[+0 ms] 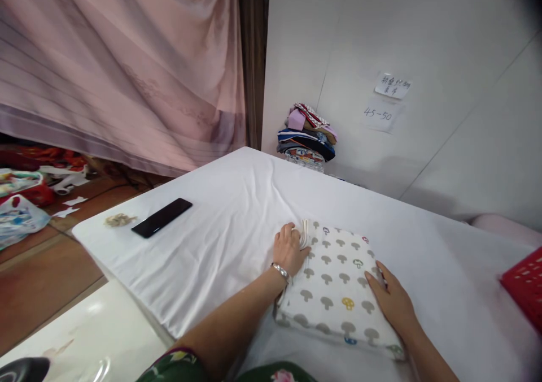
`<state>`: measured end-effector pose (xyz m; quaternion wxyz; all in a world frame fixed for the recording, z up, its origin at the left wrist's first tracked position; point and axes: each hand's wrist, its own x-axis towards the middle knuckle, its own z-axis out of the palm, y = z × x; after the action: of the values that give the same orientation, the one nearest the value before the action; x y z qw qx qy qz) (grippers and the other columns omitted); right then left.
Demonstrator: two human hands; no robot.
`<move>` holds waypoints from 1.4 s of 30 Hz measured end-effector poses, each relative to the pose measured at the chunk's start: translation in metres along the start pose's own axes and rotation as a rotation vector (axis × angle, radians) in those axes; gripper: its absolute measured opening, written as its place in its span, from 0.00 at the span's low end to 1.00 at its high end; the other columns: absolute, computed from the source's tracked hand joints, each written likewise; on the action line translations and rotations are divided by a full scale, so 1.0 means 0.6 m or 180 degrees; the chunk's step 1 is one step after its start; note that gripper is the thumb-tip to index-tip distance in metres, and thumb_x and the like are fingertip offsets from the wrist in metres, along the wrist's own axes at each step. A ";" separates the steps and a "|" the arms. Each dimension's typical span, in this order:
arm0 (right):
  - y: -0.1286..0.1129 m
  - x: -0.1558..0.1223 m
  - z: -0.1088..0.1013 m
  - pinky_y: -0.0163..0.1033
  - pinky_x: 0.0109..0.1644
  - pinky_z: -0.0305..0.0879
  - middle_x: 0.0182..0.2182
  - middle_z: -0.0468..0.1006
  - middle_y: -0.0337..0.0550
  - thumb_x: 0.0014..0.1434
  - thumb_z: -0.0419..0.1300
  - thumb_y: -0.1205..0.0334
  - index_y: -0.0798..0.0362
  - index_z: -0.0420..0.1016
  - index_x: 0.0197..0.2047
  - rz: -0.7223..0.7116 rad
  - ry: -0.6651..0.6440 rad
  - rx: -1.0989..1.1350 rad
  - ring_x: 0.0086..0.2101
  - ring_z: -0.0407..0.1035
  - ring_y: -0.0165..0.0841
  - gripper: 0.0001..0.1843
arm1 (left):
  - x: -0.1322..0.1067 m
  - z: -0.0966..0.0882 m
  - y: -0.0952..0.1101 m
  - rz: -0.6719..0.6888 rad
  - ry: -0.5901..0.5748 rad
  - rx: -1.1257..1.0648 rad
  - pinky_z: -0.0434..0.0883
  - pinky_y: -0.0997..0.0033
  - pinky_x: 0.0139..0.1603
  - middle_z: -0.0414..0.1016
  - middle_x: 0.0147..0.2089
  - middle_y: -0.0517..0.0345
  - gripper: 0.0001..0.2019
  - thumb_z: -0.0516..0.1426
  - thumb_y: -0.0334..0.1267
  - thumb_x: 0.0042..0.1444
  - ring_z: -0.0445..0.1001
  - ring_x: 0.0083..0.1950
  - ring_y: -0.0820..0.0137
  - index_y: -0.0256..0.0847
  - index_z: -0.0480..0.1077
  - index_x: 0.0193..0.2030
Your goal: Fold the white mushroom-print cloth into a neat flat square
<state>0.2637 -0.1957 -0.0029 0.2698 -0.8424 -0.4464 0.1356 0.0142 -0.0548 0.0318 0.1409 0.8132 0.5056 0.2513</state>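
A folded white cloth (pixel 336 283) printed with grey mushrooms, a few of them coloured, lies in front of me on a white-covered table (pixel 220 224). My left hand (pixel 289 251), with a silver bracelet at the wrist, is closed on the cloth's left edge near the far corner, where the folded layers show. Along the opposite edge, my right hand (pixel 393 297) grips the cloth from the side with its thumb on top. Some of its fingers are hidden behind that edge.
A black phone (pixel 162 217) and a small beige tangle (pixel 120 220) lie on the table's left side. Stacked folded fabrics (pixel 307 133) stand beyond the far edge by the wall. A red basket (pixel 525 286) is at right; a pink curtain (pixel 135 60) hangs at left.
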 end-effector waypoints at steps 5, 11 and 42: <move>-0.005 -0.001 -0.004 0.50 0.54 0.59 0.54 0.67 0.50 0.53 0.48 0.38 0.52 0.59 0.60 0.0063 -0.0045 -0.0055 0.52 0.63 0.46 0.37 | -0.010 -0.005 0.009 0.0374 -0.0079 -0.0094 0.61 0.59 0.51 0.66 0.48 0.50 0.11 0.59 0.35 0.49 0.65 0.51 0.60 0.41 0.61 0.37; -0.009 -0.002 -0.005 0.50 0.53 0.61 0.52 0.68 0.48 0.53 0.49 0.39 0.50 0.60 0.59 0.0077 0.0009 -0.0062 0.51 0.63 0.45 0.36 | -0.023 -0.010 0.017 0.0138 -0.0613 -0.0455 0.66 0.66 0.43 0.72 0.40 0.55 0.16 0.51 0.35 0.55 0.72 0.42 0.63 0.44 0.55 0.51; -0.050 0.051 -0.005 0.51 0.54 0.58 0.54 0.65 0.53 0.59 0.43 0.46 0.55 0.56 0.61 -0.0296 -0.0040 -0.0845 0.54 0.59 0.45 0.31 | -0.019 -0.017 -0.040 -0.0967 -0.0536 -0.1140 0.62 0.74 0.32 0.69 0.31 0.62 0.10 0.58 0.38 0.48 0.68 0.32 0.72 0.41 0.62 0.37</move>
<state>0.2620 -0.1576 0.0173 0.1591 -0.8482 -0.5007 0.0680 -0.0137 -0.0541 0.0256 0.3605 0.7080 0.5560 0.2443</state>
